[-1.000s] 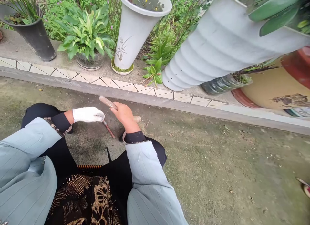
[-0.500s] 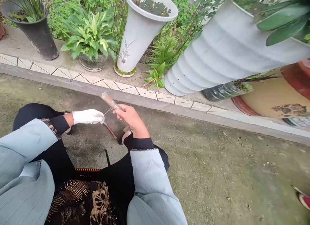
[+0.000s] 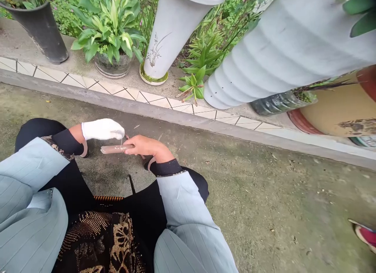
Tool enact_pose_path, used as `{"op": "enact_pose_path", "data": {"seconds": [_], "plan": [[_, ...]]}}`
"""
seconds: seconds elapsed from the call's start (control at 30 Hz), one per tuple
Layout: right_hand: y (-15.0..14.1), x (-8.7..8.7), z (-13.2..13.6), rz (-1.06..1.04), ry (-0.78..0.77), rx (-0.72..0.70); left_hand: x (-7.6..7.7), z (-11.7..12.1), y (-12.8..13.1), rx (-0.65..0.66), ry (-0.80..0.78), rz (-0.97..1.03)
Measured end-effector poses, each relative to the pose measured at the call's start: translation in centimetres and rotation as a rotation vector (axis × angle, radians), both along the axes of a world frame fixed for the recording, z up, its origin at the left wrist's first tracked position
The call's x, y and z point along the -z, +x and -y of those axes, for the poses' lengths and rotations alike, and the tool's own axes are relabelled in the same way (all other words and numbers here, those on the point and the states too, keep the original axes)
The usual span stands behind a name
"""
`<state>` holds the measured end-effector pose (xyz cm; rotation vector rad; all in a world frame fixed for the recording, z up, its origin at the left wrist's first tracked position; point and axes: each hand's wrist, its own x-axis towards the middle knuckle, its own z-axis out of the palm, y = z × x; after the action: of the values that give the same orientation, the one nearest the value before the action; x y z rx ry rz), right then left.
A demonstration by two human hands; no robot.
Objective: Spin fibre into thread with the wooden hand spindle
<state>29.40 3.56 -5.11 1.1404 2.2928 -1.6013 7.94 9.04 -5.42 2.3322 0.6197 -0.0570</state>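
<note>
My left hand [image 3: 103, 129] wears a white glove and is closed, its fingertips pinching a thin pale strand [image 3: 121, 141]. The strand runs down to a smooth, pinkish-brown rod [image 3: 112, 149] and meets it close to my right fingers. I cannot tell whether it is thread or wire. My bare right hand [image 3: 144, 145] grips the rod by its right end, with the other end pointing left, nearly level. Both hands are just above my knees, over the ground. Behind my right hand, a reddish stick is mostly hidden.
A low tiled ledge [image 3: 129, 93] crosses ahead, bearing a black pot [image 3: 44, 34], a leafy plant in a clear pot [image 3: 113, 65], a tall white planter [image 3: 170, 34] and a ribbed one [image 3: 264, 57]. At the right edge is part of a person's red shoe [image 3: 366, 235].
The rod has swung from slanting up and left to nearly level. My right hand has turned and moved left; my gloved hand has risen slightly and is now above the rod.
</note>
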Motion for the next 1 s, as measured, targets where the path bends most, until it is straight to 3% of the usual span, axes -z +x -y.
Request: {"op": "enact_pose_path", "data": {"seconds": [0.2, 0.3, 0.43, 0.57, 0.67, 0.8, 0.9, 1.0], "plan": [[-0.2, -1.7, 1.2, -0.124, 0.057, 0.141, -0.7, 0.1, 0.2, -0.096, -0.238, 0.038], [-0.3, -1.7, 1.7, -0.116, 0.178, 0.282, 0.4, -0.1, 0.0, -0.169, -0.331, 0.088], [0.2, -1.0, 1.5, -0.167, 0.291, 0.586, 2.6, 0.5, 0.0, -0.261, -0.449, 0.126], [1.3, -0.4, 0.6, -0.079, 0.352, 0.752, 2.8, 2.2, 1.0, -0.087, -0.551, 0.080], [2.0, 0.2, 0.1, 0.212, 0.471, 0.706, 2.1, 3.1, 1.7, 0.066, -0.394, -0.017], [1.7, 2.1, 0.1, 0.487, 0.535, 0.430, 1.1, 2.5, 1.6, 0.106, -0.102, -0.036], [0.6, 3.0, 0.5, 0.435, 0.471, 0.181, 0.4, 1.4, 0.9, 0.068, 0.021, -0.013], [-0.4, 2.3, 1.3, 0.156, 0.314, 0.021, 0.0, 0.2, 0.0, 0.025, -0.023, 0.025]]}}
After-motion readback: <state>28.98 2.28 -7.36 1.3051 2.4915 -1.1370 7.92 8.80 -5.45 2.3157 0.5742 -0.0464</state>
